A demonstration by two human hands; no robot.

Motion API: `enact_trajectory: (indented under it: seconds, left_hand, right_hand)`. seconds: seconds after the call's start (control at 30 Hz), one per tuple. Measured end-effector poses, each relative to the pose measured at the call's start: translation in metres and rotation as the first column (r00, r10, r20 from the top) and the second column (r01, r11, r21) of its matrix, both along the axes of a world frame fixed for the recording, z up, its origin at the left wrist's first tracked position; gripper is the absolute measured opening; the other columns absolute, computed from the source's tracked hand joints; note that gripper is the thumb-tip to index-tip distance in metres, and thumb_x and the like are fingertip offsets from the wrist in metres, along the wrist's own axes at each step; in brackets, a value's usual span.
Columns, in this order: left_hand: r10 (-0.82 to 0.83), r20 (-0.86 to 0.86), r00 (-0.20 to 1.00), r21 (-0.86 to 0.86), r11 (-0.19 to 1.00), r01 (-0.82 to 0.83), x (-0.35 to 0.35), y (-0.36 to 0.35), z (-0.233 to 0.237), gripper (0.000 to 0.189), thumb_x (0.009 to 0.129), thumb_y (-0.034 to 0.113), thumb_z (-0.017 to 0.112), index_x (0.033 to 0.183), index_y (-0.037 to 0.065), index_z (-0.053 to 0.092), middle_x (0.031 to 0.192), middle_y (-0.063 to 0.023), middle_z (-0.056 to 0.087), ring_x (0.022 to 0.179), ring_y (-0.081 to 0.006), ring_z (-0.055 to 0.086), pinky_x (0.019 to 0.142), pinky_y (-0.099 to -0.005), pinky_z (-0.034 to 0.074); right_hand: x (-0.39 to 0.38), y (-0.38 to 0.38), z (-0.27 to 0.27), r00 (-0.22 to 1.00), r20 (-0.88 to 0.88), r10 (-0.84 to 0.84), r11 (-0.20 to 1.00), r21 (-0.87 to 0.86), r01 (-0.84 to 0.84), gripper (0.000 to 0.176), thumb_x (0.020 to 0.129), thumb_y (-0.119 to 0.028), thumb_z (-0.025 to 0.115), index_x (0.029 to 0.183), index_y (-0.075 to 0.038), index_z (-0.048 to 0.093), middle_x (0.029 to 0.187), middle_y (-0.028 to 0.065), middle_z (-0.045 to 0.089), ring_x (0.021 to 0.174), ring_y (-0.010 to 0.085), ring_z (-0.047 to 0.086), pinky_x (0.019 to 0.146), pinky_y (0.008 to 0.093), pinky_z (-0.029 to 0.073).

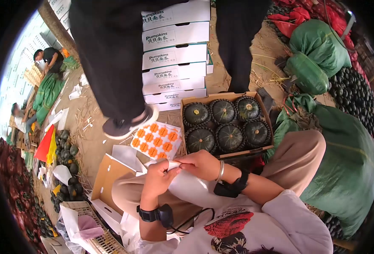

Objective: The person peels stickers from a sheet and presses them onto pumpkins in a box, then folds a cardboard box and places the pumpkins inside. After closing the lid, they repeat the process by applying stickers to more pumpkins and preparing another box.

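Note:
My left hand [158,180] and my right hand [201,164] meet above my lap, fingertips pinched close together. Between them is a piece of smooth white paper [191,185], which hangs down over my lap. Just ahead of my right hand stands an open cardboard box [182,111] with several dark green pumpkins [229,136] in two rows, each in a black net sleeve. Beyond my left hand lies a white sheet of orange stickers [156,140]. Whether a sticker is in my fingers is hidden.
A person's dark-trousered legs [110,63] stand on both sides of stacked white pumpkin boxes [174,55]. An open empty carton [106,180] and a plastic crate [100,237] are at my left. Green sacks [343,156] and loose pumpkins [353,99] lie right. Two people [49,59] sit far left.

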State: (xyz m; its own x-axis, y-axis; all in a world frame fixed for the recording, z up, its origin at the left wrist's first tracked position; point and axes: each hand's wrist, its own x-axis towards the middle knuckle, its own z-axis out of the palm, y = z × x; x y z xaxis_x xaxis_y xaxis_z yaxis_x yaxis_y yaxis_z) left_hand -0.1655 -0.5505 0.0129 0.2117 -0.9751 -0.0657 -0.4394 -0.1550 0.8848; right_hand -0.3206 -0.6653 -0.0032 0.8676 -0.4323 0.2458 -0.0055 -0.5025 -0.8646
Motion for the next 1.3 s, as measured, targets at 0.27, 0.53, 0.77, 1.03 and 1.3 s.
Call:
enact_trajectory:
  seconds: [0.27, 0.53, 0.77, 1.03, 1.3]
  left_hand:
    - [-0.082, 0.066, 0.994, -0.057, 0.995, 0.086, 0.0, -0.008, 0.003, 0.026, 0.076, 0.016, 0.062, 0.09, 0.0, 0.047, 0.064, -0.0166, 0.049, 0.054, -0.0288, 0.047, 0.051, -0.0335, 0.038]
    - [0.043, 0.115, 0.992, 0.055, 0.997, -0.049, 0.001, -0.011, -0.003, 0.019, 0.078, 0.014, 0.058, 0.077, -0.002, 0.049, 0.057, -0.0129, 0.045, 0.05, -0.016, 0.042, 0.048, -0.0303, 0.036]
    - [-0.029, -0.154, 0.988, -0.082, 0.996, 0.016, -0.009, -0.016, -0.007, 0.02, 0.08, 0.0, 0.053, 0.1, -0.003, 0.055, 0.081, -0.008, 0.062, 0.072, -0.01, 0.056, 0.065, -0.0239, 0.045]
    - [0.026, -0.181, 0.983, -0.078, 0.996, -0.041, -0.008, -0.024, -0.022, 0.032, 0.076, -0.006, 0.053, 0.108, -0.002, 0.052, 0.095, -0.0078, 0.062, 0.086, -0.0135, 0.059, 0.075, -0.0261, 0.046]
    - [0.145, -0.043, 0.988, -0.364, 0.919, -0.151, -0.019, -0.039, -0.036, 0.02, 0.072, 0.014, 0.052, 0.088, 0.003, 0.059, 0.081, -0.0163, 0.06, 0.079, -0.0259, 0.058, 0.075, -0.04, 0.045]
  right_hand:
    - [-0.03, -0.056, -0.024, 0.93, 0.003, -0.369, 0.668, 0.697, 0.262, 0.009, 0.078, -0.008, 0.063, 0.082, 0.001, 0.066, 0.074, 0.0054, 0.064, 0.06, 0.009, 0.058, 0.055, 0.021, 0.048]
    - [-0.061, -0.099, -0.041, 0.645, 0.099, -0.758, 0.634, 0.347, 0.691, 0.007, 0.078, -0.005, 0.062, 0.075, 0.001, 0.063, 0.065, 0.0002, 0.06, 0.056, 0.0039, 0.05, 0.05, 0.0189, 0.039]
    - [-0.077, -0.093, -0.063, 0.703, 0.051, -0.71, 0.538, 0.683, 0.494, 0.009, 0.079, -0.01, 0.063, 0.076, -0.001, 0.062, 0.064, 0.0021, 0.06, 0.052, 0.0072, 0.053, 0.048, 0.022, 0.045]
    - [-0.097, -0.092, -0.08, 0.717, -0.112, -0.688, 0.262, 0.883, 0.389, 0.009, 0.081, -0.013, 0.06, 0.084, -0.005, 0.058, 0.072, 0.0028, 0.06, 0.064, 0.0151, 0.062, 0.052, 0.0255, 0.051]
    - [-0.11, -0.099, -0.087, 0.926, 0.11, -0.362, 0.462, 0.884, 0.076, 0.018, 0.083, -0.012, 0.05, 0.099, -0.005, 0.055, 0.085, 0.0047, 0.059, 0.069, 0.0131, 0.055, 0.056, 0.0242, 0.048]
